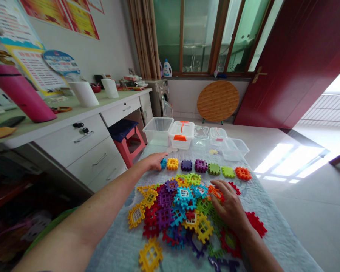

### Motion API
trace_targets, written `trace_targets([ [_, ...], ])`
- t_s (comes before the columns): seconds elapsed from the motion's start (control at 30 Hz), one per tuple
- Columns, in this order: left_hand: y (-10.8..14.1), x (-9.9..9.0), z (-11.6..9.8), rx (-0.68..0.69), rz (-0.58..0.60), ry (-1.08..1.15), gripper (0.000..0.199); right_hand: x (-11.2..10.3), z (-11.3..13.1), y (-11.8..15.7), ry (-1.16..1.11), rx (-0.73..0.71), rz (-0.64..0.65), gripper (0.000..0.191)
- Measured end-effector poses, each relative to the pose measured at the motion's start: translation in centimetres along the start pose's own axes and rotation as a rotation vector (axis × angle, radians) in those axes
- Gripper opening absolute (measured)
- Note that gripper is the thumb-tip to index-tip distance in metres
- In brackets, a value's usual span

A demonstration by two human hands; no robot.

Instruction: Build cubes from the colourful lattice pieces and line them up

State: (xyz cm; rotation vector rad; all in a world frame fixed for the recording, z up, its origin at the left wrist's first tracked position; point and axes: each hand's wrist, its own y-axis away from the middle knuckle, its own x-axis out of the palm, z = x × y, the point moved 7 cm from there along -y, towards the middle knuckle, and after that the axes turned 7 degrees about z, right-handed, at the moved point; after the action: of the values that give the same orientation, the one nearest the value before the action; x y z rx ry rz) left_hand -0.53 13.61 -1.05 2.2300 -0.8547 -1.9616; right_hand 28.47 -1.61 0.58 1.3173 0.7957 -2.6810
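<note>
My left hand point(155, 161) reaches to the left end of a row of small toothed plastic blocks, its fingers closed on a blue block point(163, 163). Next to it in the row sit a yellow block point(172, 164), a dark blue block point(186, 165), a purple block point(201, 165) and more in green and orange. My right hand point(228, 202) rests over the right side of a heap of interlocking building pieces point(164, 215), its fingers spread near an orange piece point(215, 192). Part of the heap is hidden under that hand.
Clear plastic boxes stand at the table's far end: an open bin point(158, 132), a lidded box with orange clips point(181, 135) and several smaller ones. A pale blue cloth point(116, 230) covers the table. A desk point(70, 132) and a pink stool point(129, 145) stand left.
</note>
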Motion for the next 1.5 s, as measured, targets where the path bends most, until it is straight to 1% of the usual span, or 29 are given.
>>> trace_targets([
  [0.13, 0.3, -0.3, -0.5, -0.016, 0.020, -0.050, 0.090, -0.2, 0.1, -0.1, -0.013, -0.007, -0.005, 0.029],
  [0.2, 0.9, -0.8, -0.8, -0.029, 0.002, -0.096, 0.095, -0.2, 0.1, -0.1, -0.024, -0.005, 0.001, 0.029],
  [0.27, 2.2, -1.9, -1.7, -0.026, -0.069, -0.131, 0.096, -0.2, 0.1, -0.1, -0.033, -0.003, 0.008, 0.028],
  [0.3, 3.1, -2.6, -2.3, -0.010, -0.125, -0.137, 0.093, -0.2, 0.1, -0.1, -0.037, -0.001, 0.008, 0.028],
  [0.37, 5.4, -4.0, -4.5, 0.077, -0.270, -0.121, 0.079, -0.3, 0.1, -0.1, -0.045, 0.003, 0.007, 0.028],
  [0.4, 6.6, -4.4, -5.7, 0.133, -0.323, -0.091, 0.072, -0.4, 0.2, -0.1, -0.049, 0.003, 0.008, 0.028],
  [0.43, 7.7, -4.5, -7.1, 0.196, -0.332, -0.050, 0.065, -0.4, 0.3, -0.1, -0.052, 0.003, 0.009, 0.028],
  [0.47, 8.6, -4.3, -8.4, 0.245, -0.318, -0.002, 0.056, -0.4, 0.4, -0.2, -0.055, 0.000, 0.010, 0.027],
  [0.53, 9.8, -2.9, -11.2, 0.356, -0.191, 0.036, 0.044, -0.4, 0.6, -0.2, -0.060, -0.005, 0.012, 0.027],
  [0.57, 10.2, -2.1, -12.4, 0.396, -0.125, 0.033, 0.042, -0.3, 0.6, -0.2, -0.061, -0.009, 0.012, 0.027],
  [0.63, 10.5, -0.6, -14.1, 0.424, -0.027, 0.003, 0.046, -0.2, 0.7, -0.2, -0.063, -0.012, 0.015, 0.027],
  [0.7, 10.3, 0.5, -15.0, 0.412, 0.033, -0.035, 0.055, -0.1, 0.6, -0.2, -0.070, -0.013, 0.019, 0.027],
  [0.83, 9.4, 1.4, -15.8, 0.393, 0.108, -0.052, 0.064, 0.1, 0.3, -0.2, -0.097, -0.010, 0.023, 0.027],
  [1.0, 8.8, 1.4, -16.0, 0.425, 0.099, -0.044, 0.070, 0.5, 0.5, -0.3, -0.104, -0.023, 0.052, 0.027],
  [1.1, 8.5, 1.7, -15.9, 0.417, 0.138, -0.071, 0.076, 0.6, 0.4, -0.3, -0.115, -0.010, 0.060, 0.028],
  [1.2, 8.0, 2.1, -15.9, 0.407, 0.194, -0.071, 0.077, 0.5, 0.2, -0.2, -0.123, 0.006, 0.055, 0.029],
  [1.3, 7.6, 2.4, -16.0, 0.404, 0.218, -0.067, 0.078, 0.4, 0.2, -0.2, -0.125, 0.011, 0.046, 0.028],
  [1.4, 7.5, 2.3, -15.9, 0.413, 0.214, -0.062, 0.080, 0.4, 0.2, -0.3, -0.127, 0.013, 0.040, 0.028],
  [1.5, 7.8, 1.5, -15.6, 0.430, 0.158, -0.012, 0.081, 0.5, 0.2, -0.3, -0.125, 0.011, 0.045, 0.028],
])
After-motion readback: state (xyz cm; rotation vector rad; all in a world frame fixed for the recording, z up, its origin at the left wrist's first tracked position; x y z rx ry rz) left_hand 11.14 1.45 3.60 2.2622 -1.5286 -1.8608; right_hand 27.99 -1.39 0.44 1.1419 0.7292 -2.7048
